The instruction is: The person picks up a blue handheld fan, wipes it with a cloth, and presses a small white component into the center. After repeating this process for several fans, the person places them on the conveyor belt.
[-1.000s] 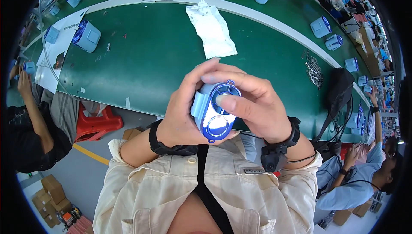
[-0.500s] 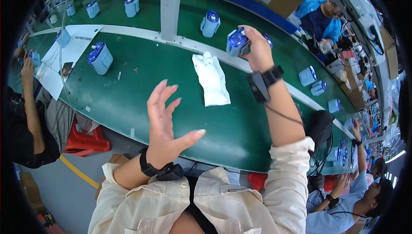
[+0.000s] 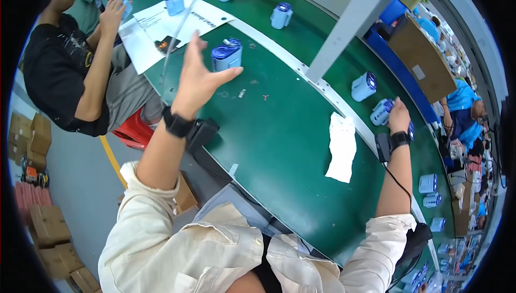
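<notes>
Now your right hand [image 3: 398, 116] is closed on a blue-and-white unit [image 3: 382, 112] at the far belt [image 3: 279, 126] edge, nearly placed; your left hand [image 3: 200, 75], fingers spread and empty, nears another unit [image 3: 226, 56], not yet gripped.

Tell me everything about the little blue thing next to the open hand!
The blue container is a small, plastic-looking canister with a pale blue body and a darker blue top, with a small light-coloured piece at its far top edge. It stands upright on the green table. The left hand is open with fingers spread right beside it; whether the fingertips touch it cannot be told. Nothing else rests against it.
</notes>
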`<action>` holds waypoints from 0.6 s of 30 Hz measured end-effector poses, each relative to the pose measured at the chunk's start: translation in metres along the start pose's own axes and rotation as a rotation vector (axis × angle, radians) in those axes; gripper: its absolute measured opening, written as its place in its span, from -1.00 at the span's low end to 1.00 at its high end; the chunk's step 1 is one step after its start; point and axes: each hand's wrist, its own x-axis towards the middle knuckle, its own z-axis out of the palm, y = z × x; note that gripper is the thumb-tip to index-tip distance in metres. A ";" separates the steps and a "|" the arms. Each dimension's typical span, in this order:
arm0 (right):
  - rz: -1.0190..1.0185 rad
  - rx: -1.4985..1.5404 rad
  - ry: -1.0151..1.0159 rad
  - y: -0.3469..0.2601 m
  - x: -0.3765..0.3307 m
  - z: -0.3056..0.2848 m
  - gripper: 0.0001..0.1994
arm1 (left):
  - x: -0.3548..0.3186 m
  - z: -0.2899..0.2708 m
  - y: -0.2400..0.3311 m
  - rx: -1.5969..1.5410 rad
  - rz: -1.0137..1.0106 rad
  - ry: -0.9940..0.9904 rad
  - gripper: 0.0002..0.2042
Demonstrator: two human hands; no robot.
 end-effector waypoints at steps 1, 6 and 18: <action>0.004 -0.009 -0.014 0.001 0.001 -0.001 -0.54 | 0.006 0.003 -0.011 -0.049 -0.052 -0.100 0.02; -0.003 -0.072 -0.067 0.019 0.010 -0.009 -0.55 | 0.022 0.009 -0.036 -0.031 -0.310 -0.322 -0.09; -0.427 0.784 -0.394 -0.173 -0.206 -0.138 -0.64 | -0.097 -0.010 0.105 -0.587 0.260 -0.387 -0.35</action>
